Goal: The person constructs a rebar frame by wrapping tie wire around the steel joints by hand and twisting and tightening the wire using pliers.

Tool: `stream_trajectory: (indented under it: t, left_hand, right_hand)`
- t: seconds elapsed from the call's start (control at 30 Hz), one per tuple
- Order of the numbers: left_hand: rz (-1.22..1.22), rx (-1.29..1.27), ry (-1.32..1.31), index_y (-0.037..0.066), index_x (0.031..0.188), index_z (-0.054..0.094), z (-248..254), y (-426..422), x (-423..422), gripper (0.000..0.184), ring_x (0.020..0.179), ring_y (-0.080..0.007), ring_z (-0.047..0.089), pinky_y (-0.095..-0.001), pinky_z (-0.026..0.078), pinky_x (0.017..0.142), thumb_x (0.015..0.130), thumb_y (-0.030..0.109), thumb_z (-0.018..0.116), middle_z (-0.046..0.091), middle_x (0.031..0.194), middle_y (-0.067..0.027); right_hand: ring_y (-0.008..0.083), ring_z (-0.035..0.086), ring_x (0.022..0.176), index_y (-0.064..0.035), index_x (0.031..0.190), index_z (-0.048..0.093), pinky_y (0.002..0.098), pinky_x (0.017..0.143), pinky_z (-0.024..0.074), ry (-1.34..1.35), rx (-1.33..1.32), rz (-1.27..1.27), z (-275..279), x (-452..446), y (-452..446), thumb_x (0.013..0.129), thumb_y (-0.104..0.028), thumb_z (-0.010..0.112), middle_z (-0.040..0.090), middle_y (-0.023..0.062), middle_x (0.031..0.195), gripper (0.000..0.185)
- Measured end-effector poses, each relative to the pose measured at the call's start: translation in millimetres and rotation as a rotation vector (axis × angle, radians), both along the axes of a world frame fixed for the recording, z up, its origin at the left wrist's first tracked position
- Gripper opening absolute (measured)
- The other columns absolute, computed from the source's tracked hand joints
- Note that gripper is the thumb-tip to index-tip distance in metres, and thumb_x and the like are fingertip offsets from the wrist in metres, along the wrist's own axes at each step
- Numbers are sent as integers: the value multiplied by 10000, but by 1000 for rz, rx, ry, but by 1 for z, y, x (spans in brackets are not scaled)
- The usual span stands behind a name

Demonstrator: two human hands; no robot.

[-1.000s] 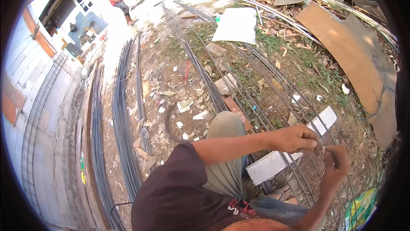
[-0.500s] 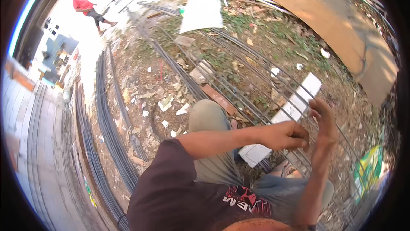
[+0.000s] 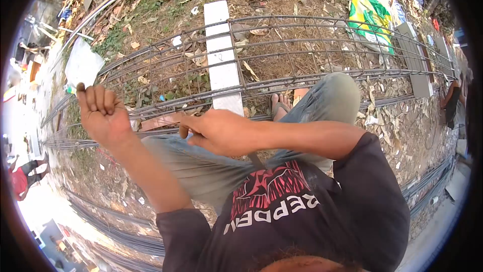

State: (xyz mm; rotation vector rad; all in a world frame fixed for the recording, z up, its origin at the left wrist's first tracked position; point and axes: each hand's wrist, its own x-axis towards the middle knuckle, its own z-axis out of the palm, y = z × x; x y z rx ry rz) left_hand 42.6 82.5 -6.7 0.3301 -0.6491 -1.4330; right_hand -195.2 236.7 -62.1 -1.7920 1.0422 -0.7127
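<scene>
My left hand (image 3: 104,116) is raised at the left of the view, its fingers curled over the palm. My right hand (image 3: 219,132) reaches across in front of my body, thumb and fingers bent together; anything thin inside either hand is too small to make out. Beyond both hands stretches a long cage of steel reinforcing bars (image 3: 292,40) with square stirrups. Beneath the bars lies a white block (image 3: 223,68), set crosswise. A reddish-brown plank (image 3: 160,121) lies on the ground between my hands, partly covered by the right one.
A white sack (image 3: 82,66) lies beyond my left hand, a yellow-green bag (image 3: 371,20) beyond the cage. Grey blocks (image 3: 415,58) sit under its right end. Rebar bundles (image 3: 121,244) lie behind me. A person in red (image 3: 21,179) is far left; another person (image 3: 452,102) is far right.
My view has swung to the right. Earlier my left arm reached across and my right hand was raised by the bars; now the left is raised and the right reaches across.
</scene>
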Motion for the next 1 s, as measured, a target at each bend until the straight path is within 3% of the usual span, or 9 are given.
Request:
stream_trajectory:
  t: [0.13,0.23,0.33,0.47,0.63,0.7,0.87,0.93,1.0]
  left_hand:
    - [103,58,100,-18,1079,537,-4,-1,47,196,524,-90,223,-256,199,448,1118,155,454,271,639,27]
    - [114,60,77,-12,1091,542,-5,2,46,197,524,-86,226,-258,200,448,1121,159,448,273,635,29]
    - [125,71,65,-3,1100,547,-4,-8,44,190,524,-81,226,-259,200,447,1118,164,459,274,637,33]
    - [218,127,49,6,1107,547,-7,-7,51,190,524,-73,235,-257,203,442,1105,190,496,289,634,43]
    - [278,106,135,15,1101,545,2,-2,47,175,525,-77,228,-252,210,443,1118,160,448,292,644,41]
    - [325,95,137,10,1094,544,1,2,55,180,519,-75,225,-253,210,436,1116,160,448,293,638,40]
    - [373,185,28,-1,1139,546,4,12,-15,180,519,-70,227,-252,207,445,1106,165,484,310,642,45]
    - [271,278,-11,20,1088,586,11,31,-64,181,521,-67,235,-251,206,452,1104,175,494,314,641,52]
    - [151,279,17,22,1043,605,9,46,-90,199,524,-65,246,-251,204,454,1105,173,492,316,638,53]
  right_hand:
    - [296,701,844,-102,960,640,450,734,542,353,-820,-368,27,-60,-23,926,-189,670,642,71,795,99]
    - [326,707,866,-66,971,651,453,772,543,527,-240,-102,1,-49,-5,942,-183,652,707,94,891,121]
    - [345,701,860,-42,1016,669,442,766,543,-11,56,337,2,-33,49,966,-123,644,718,135,925,99]
    - [225,640,681,-20,990,710,351,652,497,84,-434,-462,80,-95,36,938,-75,648,672,98,781,98]
    - [106,559,739,-16,1082,752,282,685,456,16,538,-346,20,-120,50,989,-119,647,664,72,859,174]
    - [116,576,783,-13,1099,760,291,714,458,61,430,-400,24,-118,60,1006,-148,643,680,79,895,202]
    - [288,587,1168,-51,1420,585,437,1005,469,890,-808,-804,59,-80,31,947,-346,739,630,146,1326,579]
    - [374,476,1324,-71,1518,460,494,1129,384,784,-821,-656,63,-46,22,909,-383,763,523,166,1465,748]
    - [355,585,1168,-61,1437,536,466,1006,462,543,-431,-466,28,-12,20,921,-324,756,631,165,1263,619]
